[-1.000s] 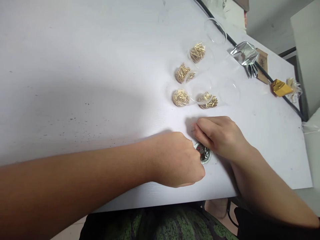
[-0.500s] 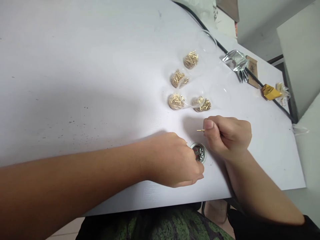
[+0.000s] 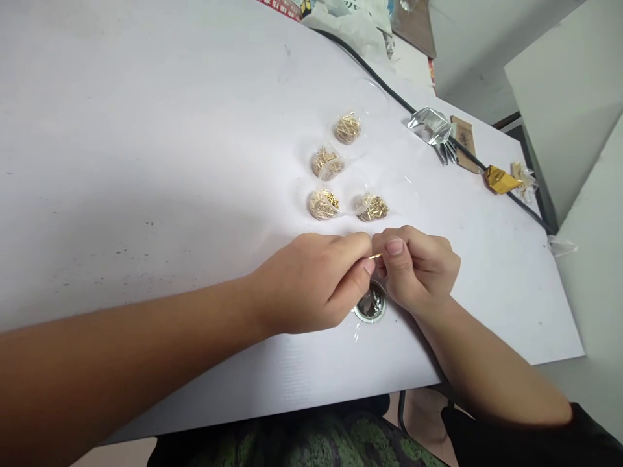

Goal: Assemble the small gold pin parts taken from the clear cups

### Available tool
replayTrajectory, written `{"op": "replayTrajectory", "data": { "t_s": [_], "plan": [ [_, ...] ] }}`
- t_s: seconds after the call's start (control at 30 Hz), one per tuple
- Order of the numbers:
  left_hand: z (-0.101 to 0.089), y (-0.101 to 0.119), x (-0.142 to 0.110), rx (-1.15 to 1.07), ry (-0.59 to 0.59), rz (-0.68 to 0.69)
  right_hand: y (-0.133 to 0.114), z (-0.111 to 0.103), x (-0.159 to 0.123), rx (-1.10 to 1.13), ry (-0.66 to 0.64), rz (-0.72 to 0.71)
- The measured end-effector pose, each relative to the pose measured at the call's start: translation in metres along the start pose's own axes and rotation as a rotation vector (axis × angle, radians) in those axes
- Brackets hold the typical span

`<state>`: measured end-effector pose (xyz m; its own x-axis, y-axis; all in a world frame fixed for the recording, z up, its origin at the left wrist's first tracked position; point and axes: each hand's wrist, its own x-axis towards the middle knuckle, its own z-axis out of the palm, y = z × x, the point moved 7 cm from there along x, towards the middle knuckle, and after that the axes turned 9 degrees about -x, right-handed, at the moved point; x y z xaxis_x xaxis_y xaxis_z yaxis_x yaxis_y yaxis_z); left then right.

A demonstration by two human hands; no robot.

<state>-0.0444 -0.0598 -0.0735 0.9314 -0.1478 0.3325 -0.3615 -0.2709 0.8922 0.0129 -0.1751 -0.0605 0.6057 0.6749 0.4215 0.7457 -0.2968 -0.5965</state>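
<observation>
My right hand point(image 3: 413, 269) pinches a thin brass pin point(image 3: 375, 257) between thumb and forefinger. My left hand point(image 3: 311, 282) meets it there, with thumb and forefinger closed on the pin's other end. Just below both hands lies a small round metal disc with a pale rim point(image 3: 370, 305), partly hidden by my fingers. Above them sit several loose heaps of brass pins, such as one point(image 3: 372, 208) nearest my right hand, in thin clear plastic cups point(image 3: 363, 96).
The hands work over a white corrugated plastic sheet point(image 3: 146, 162). A black cable point(image 3: 413, 107) runs along its far side, with crumpled silver foil point(image 3: 429, 126) and gold foil point(image 3: 500, 179) near it. My patterned lap point(image 3: 292, 441) shows below the front edge.
My left hand has moved off the disc and up to the pin. My right hand has shifted left with the pin, and the view has turned slightly.
</observation>
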Motion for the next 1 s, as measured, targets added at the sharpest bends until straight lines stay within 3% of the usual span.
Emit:
{"op": "replayTrajectory", "data": {
  "t_s": [0.57, 0.8, 1.0],
  "plan": [
    [-0.004, -0.007, 0.003, -0.114, -0.04, -0.132, -0.004, 0.003, 0.003, 0.143, -0.099, -0.154],
    [-0.004, -0.008, 0.002, -0.173, -0.056, -0.205, -0.009, 0.001, 0.005, 0.13, -0.106, -0.177],
    [-0.003, -0.011, 0.002, -0.197, -0.106, -0.238, -0.004, 0.005, 0.002, 0.191, -0.149, -0.118]
  ]
}}
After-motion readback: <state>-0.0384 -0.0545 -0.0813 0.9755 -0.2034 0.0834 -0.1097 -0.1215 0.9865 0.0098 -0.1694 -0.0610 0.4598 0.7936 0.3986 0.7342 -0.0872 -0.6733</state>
